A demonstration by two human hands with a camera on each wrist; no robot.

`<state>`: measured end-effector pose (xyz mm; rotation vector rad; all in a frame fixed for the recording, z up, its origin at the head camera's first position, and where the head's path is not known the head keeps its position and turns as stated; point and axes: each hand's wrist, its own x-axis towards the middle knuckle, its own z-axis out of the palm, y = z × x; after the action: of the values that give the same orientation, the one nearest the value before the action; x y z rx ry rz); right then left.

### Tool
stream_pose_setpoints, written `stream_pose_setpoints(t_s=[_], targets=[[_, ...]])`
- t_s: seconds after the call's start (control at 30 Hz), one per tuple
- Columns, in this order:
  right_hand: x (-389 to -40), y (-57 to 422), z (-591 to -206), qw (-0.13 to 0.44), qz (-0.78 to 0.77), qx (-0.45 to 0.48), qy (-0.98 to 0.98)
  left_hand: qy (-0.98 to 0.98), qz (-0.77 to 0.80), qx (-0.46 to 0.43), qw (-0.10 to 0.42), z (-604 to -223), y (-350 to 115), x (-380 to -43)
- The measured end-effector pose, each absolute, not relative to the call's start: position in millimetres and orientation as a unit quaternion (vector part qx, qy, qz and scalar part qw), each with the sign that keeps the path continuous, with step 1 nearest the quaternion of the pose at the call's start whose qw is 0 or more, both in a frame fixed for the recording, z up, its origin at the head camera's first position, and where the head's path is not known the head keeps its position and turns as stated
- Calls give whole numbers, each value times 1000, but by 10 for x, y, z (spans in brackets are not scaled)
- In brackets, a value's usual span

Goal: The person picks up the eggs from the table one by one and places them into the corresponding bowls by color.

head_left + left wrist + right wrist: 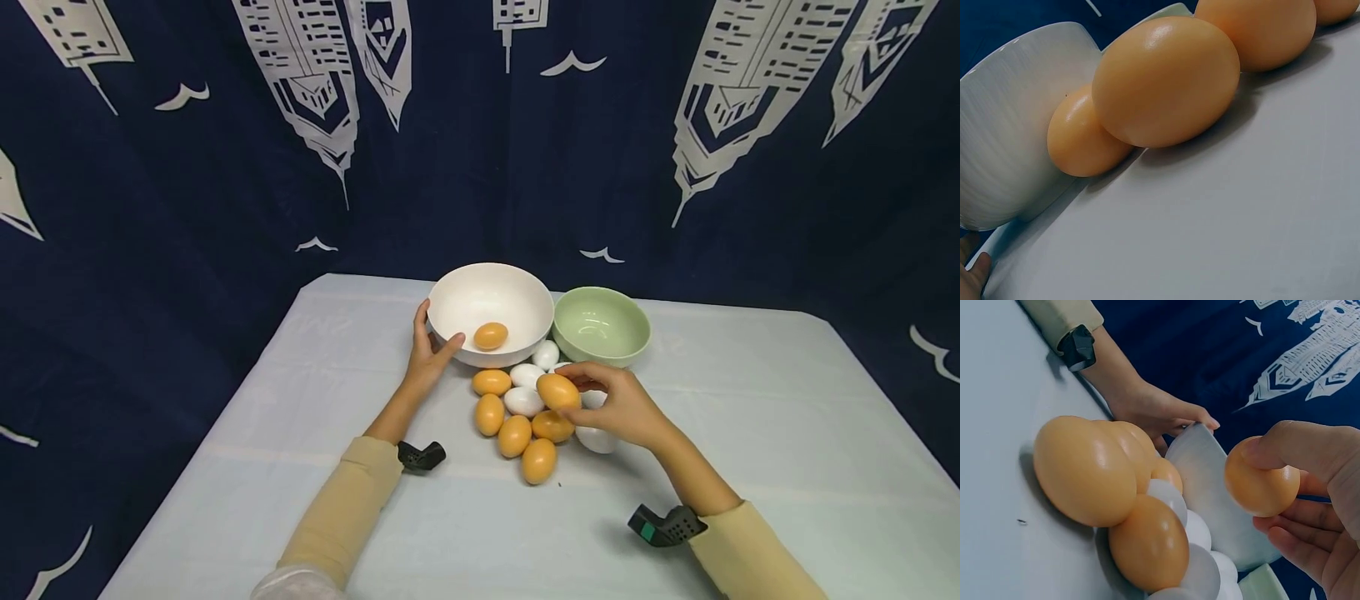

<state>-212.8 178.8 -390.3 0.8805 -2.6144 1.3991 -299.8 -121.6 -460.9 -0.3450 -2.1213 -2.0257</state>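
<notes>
Head view: L hand (pixel 431 354) spread wide, holding near-left side of white bowl (pixel 487 292), thumb set well apart from fingers. One lone egg (pixel 491 336), brown, lies inside, toward near side. Green bowl (pixel 602 325) stands just right of it. R hand (pixel 622 404) narrow, pinching held egg (pixel 558 392), also brown, above grouped eggs, near side of bowls. On table (pixel 262 458): five brown eggs (pixel 538 462), left and near side of grp.; white eggs (pixel 523 402), far and right side, some part-hidden by R hand, exact no. can't be confirmed. Black wrist units (pixel 422 457) on both arms, next to tan sleeves (pixel 345 500). Backdrop (pixel 495 167) at far side, dk. blue w/ white prints.

L wrist view: brown eggs rest on table beside white bowl; egg-to-bowl contact can't be confirmed. Fingertips (pixel 980 267) of L hand show at left; grip can't be told from here.

R wrist view: held egg btwn. thumb and fingers of R hand, raised off table. L hand at white bowl's rim. Part of green bowl visible.
</notes>
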Motion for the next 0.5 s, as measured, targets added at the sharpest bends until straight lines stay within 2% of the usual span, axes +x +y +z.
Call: stream_pose_setpoints(t_s=[0.5], targets=[[-2446, 1499, -3731, 4, 465, 281, -839, -709, -688, -123, 95, -4593, -1226, -2994]])
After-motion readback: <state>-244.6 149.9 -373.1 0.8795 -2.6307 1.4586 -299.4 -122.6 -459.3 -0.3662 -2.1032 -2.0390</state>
